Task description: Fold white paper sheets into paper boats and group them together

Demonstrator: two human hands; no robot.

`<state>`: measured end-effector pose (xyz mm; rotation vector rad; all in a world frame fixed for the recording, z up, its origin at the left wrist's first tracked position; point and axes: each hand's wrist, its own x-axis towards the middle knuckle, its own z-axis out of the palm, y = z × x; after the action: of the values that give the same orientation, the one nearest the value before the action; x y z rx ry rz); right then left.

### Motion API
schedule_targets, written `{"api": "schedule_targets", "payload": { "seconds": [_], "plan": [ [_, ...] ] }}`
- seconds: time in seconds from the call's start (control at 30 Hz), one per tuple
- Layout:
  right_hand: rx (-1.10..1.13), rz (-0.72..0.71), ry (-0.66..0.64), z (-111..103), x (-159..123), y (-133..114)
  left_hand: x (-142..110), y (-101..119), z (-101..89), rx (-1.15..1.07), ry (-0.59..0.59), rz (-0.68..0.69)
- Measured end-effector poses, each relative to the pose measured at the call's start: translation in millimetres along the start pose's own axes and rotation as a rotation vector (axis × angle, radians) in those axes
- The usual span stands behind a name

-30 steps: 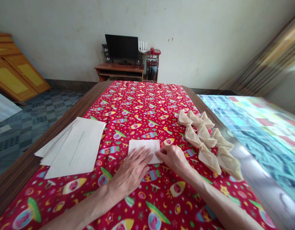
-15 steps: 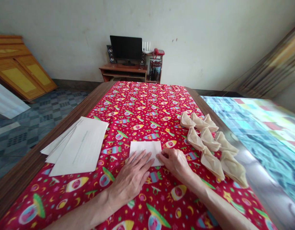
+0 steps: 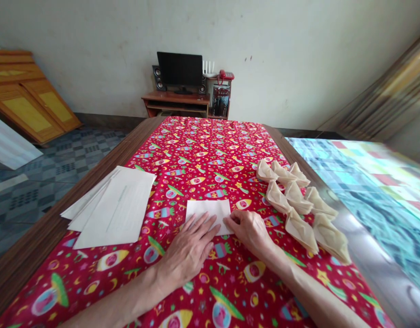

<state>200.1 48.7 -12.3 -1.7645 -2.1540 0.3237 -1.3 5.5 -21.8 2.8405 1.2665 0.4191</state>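
A folded piece of white paper (image 3: 210, 206) lies on the red patterned tablecloth (image 3: 203, 155) in front of me. My left hand (image 3: 191, 243) rests flat across its lower left part, fingers stretched out and slightly spread. At the paper's right edge, my right hand (image 3: 249, 230) is closed, thumb and fingertips pinched on that edge. To the left lies a fanned stack of white paper sheets (image 3: 123, 207), the top one with faint green print. Several folded paper boat-like shapes (image 3: 298, 198) stand in rows on the right.
Brown wood table edges (image 3: 107, 191) run along both sides of the cloth. Beyond the far end stands a small desk (image 3: 175, 98) with a monitor (image 3: 180, 68). On the right is a surface with a blue patterned cover (image 3: 360, 182); a wooden cabinet (image 3: 32, 100) stands at left.
The hands and the folded paper hold nearly the same positions. The view has shifted very slightly.
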Motion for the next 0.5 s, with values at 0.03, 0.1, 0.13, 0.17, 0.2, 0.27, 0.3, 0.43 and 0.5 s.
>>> {"api": "schedule_targets", "payload": {
  "seconds": [0.03, 0.1, 0.13, 0.17, 0.2, 0.27, 0.3, 0.43, 0.5],
  "plan": [
    [-0.006, 0.001, 0.001, 0.2, -0.2, 0.1, 0.0, 0.0, 0.0, 0.002, -0.001, 0.0],
    [-0.01, -0.002, 0.01, 1.1, -0.8, 0.6, 0.0, 0.0, -0.5, 0.004, -0.006, 0.003],
    [-0.01, -0.008, 0.019, 1.9, -1.1, 1.0, 0.0, 0.2, -1.0, 0.005, -0.008, 0.005],
    [-0.009, -0.017, 0.03, 2.7, -1.3, 1.4, 0.2, 0.4, -1.8, 0.005, -0.01, 0.008],
    [-0.011, -0.027, 0.044, 3.7, -1.5, 1.8, 0.3, 0.7, -2.7, 0.006, -0.014, 0.009],
    [-0.025, -0.05, 0.076, 5.2, -2.1, 2.0, 0.8, 1.3, -4.7, 0.01, -0.024, 0.007],
    [-0.037, -0.069, 0.096, 5.4, -2.8, 1.8, 1.0, 1.6, -5.7, 0.012, -0.029, 0.005],
    [-0.116, -0.243, 0.284, 1.4, -12.3, -3.3, 0.7, 1.7, -6.7, 0.011, -0.035, 0.008],
    [-0.115, -0.393, 0.325, -1.5, -21.7, -8.4, 0.2, 1.0, -5.3, 0.01, -0.031, 0.012]
  ]
}}
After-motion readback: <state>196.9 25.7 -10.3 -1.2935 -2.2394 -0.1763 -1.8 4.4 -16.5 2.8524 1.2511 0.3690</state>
